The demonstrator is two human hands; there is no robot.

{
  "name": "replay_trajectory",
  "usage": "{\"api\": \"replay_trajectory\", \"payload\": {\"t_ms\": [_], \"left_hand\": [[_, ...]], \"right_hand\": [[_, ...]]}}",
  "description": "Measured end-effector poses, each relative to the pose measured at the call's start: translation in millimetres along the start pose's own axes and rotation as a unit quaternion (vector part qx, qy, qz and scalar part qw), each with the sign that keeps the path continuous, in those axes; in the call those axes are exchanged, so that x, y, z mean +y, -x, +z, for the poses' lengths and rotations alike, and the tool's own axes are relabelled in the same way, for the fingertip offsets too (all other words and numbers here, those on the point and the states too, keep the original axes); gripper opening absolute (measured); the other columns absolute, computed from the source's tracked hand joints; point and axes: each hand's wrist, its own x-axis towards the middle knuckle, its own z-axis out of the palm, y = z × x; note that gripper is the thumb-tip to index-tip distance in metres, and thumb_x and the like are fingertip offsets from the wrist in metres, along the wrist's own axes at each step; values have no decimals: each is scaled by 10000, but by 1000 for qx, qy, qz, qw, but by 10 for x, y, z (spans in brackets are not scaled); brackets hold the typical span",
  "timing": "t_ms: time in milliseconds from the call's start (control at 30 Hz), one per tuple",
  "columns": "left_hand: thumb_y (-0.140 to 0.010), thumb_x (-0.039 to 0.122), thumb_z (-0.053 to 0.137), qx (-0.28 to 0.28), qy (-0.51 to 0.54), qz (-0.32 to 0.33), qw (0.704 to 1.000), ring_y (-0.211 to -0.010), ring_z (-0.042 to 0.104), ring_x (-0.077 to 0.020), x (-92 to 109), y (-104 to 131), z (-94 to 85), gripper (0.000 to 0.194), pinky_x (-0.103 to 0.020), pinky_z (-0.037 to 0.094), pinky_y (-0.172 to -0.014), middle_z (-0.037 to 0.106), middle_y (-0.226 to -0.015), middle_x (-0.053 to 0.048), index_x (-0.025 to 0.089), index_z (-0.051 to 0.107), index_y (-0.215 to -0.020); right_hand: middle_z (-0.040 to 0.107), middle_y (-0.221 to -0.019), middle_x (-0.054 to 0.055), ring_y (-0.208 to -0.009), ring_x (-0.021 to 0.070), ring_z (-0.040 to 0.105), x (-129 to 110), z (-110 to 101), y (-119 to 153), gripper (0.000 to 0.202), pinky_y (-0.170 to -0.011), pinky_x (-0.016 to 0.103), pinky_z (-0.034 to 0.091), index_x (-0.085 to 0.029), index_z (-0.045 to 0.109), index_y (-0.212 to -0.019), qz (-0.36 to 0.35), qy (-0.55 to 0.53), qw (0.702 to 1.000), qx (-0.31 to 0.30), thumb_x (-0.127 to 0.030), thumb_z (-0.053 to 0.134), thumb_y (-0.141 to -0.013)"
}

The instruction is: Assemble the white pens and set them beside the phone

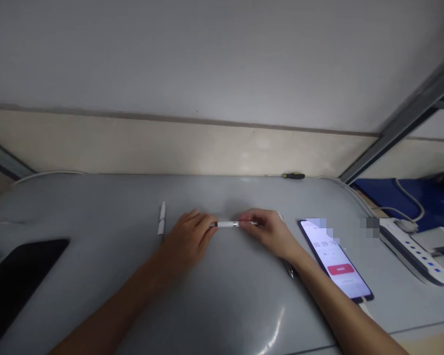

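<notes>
Between my two hands a white pen (pixel 227 224) with a silver band lies level, just over the grey table. The closed fingers of my left hand (pixel 192 234) pinch its left end, where a dark part shows. My right hand (pixel 268 230) grips the other end between thumb and fingers, and a thin silvery piece shows by its fingertips. Left of my left hand rest white pen parts (pixel 162 219), roughly upright in view. A second pen with a silver tip (pixel 289 269) pokes out from beneath my right wrist, mostly hidden.
A phone (pixel 338 261) showing a timer lies right of my right forearm, its cable plugged in. Beyond it is a white power strip (pixel 418 251). A black and yellow screwdriver (pixel 294 175) lies along the wall. One black flat object (pixel 25 281) occupies the left side.
</notes>
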Motion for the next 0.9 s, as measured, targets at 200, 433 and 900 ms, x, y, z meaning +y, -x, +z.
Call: {"api": "replay_trajectory", "payload": {"t_ms": [200, 433, 900], "left_hand": [[-992, 258, 352, -2, 3, -1, 1000, -800, 534, -199, 40, -5, -32, 254, -343, 426, -760, 603, -822, -38, 179, 591, -956], [-992, 258, 352, 1, -2, 9, 1000, -811, 540, -194, 46, -12, -56, 250, -344, 424, -766, 615, -830, -36, 181, 586, -953], [-988, 277, 369, -18, 4, -5, 1000, -825, 552, -205, 37, -6, -23, 256, -355, 434, -778, 616, -831, -40, 179, 601, -943]], "right_hand": [[707, -916, 35, -793, 164, 632, -4, 21, 8, 198, -701, 273, 477, -200, 678, -992, -17, 2, 1000, 11, -298, 669, -820], [731, -916, 37, -816, 178, 655, -40, 13, 19, 147, -741, 288, 500, -192, 701, -945, -29, 8, 1000, 5, -267, 671, -822], [728, -866, 24, -790, 169, 665, -42, 21, 17, 60, -726, 271, 488, -202, 696, -863, -75, 85, 993, 34, -177, 664, -819]]}}
